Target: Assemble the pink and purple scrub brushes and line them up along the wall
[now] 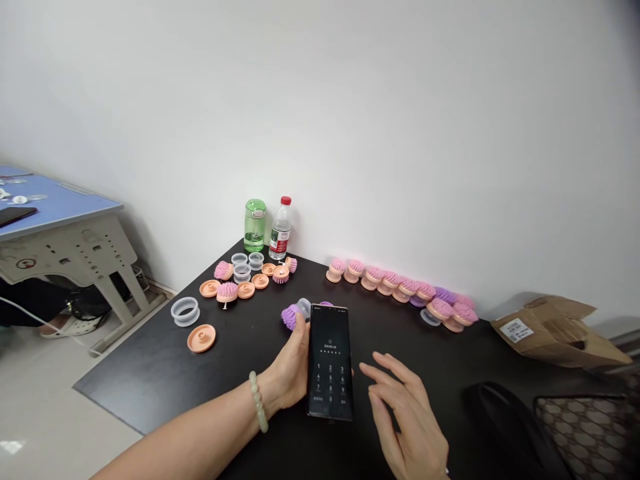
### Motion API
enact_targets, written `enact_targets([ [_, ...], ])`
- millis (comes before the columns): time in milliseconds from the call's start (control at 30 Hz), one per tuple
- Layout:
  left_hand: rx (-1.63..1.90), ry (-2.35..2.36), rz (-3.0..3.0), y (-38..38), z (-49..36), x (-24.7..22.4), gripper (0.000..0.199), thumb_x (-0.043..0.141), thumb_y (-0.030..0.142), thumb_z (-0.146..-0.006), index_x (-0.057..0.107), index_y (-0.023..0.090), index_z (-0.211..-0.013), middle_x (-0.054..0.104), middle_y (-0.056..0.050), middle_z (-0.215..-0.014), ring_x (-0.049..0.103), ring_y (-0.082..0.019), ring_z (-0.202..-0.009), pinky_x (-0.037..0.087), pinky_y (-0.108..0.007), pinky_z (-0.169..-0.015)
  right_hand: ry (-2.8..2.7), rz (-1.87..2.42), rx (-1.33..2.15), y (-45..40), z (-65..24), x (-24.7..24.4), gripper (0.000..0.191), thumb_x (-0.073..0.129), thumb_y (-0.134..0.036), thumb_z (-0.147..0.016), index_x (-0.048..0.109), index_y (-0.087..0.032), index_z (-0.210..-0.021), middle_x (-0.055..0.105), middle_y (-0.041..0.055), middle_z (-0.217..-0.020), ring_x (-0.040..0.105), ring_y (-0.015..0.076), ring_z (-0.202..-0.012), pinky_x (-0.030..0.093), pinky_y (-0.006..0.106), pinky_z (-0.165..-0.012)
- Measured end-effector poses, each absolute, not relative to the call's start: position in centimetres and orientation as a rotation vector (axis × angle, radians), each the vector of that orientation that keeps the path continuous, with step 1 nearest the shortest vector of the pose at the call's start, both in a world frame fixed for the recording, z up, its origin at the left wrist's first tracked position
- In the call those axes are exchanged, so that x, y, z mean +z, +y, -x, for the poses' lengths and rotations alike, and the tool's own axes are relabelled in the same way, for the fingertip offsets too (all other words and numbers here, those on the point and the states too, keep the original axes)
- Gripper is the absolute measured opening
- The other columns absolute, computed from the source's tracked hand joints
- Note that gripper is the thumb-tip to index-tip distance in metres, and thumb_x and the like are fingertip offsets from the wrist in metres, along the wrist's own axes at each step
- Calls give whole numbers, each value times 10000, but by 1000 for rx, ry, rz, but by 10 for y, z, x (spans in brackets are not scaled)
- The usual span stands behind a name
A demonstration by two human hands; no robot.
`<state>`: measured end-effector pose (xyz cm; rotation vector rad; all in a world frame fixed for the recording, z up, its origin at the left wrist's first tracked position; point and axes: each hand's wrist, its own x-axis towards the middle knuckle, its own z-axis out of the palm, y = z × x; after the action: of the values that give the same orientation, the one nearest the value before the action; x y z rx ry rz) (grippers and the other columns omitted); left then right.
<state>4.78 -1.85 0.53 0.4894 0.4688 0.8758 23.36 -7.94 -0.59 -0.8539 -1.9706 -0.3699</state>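
Note:
My left hand (293, 367), with a pale green bead bracelet (258, 401) at the wrist, grips a black smartphone (330, 363) upright over the table. A number keypad is lit on its screen. To the right of the phone, my right hand (403, 413) is apart from it, fingers stretched and holding nothing. Just behind the phone lie a purple bristle brush head (289, 317) and a clear ring (304, 307), both partly hidden. Farther left are pink brush heads (227, 291), orange discs (201, 338) and clear plastic rings (185, 311).
Along the wall runs a row of assembled pink brushes (389, 283) on the black table (135, 373). A green bottle (255, 227) and a red-capped water bottle (281, 230) stand at the back. A brown paper bag (555, 330) and a black bag (515, 427) lie right. A blue desk (65, 203) is left.

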Motion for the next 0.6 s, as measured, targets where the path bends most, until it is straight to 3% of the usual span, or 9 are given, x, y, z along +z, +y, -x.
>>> enact_targets([
  [333,854,464,-516,-18,-46,5,705,349,818,-850,647,222,-1081,692,-69,-880,688,-259,-833,525,-443,-866,-1927,921,-320,-79,-236,-8,189,596,-85,-923,602,-138,-1105,724,141,-1072,620,296,-1144,570,455,-884],
  [533,904,448,-515,-15,-48,1,719,331,781,-887,657,179,-1107,696,-97,-950,676,-265,-869,519,-508,-904,-2086,1126,-204,-79,-244,-17,519,707,-479,-878,534,-159,-1247,569,191,-1339,529,363,-1267,571,522,-920],
  [600,919,443,-526,-14,-48,-1,717,335,771,-896,662,169,-1105,702,-105,-943,675,-272,-873,515,-510,-907,-2152,1178,-165,-80,-246,-20,579,732,-523,-839,529,-183,-1262,535,177,-1379,519,372,-1286,573,518,-934],
])
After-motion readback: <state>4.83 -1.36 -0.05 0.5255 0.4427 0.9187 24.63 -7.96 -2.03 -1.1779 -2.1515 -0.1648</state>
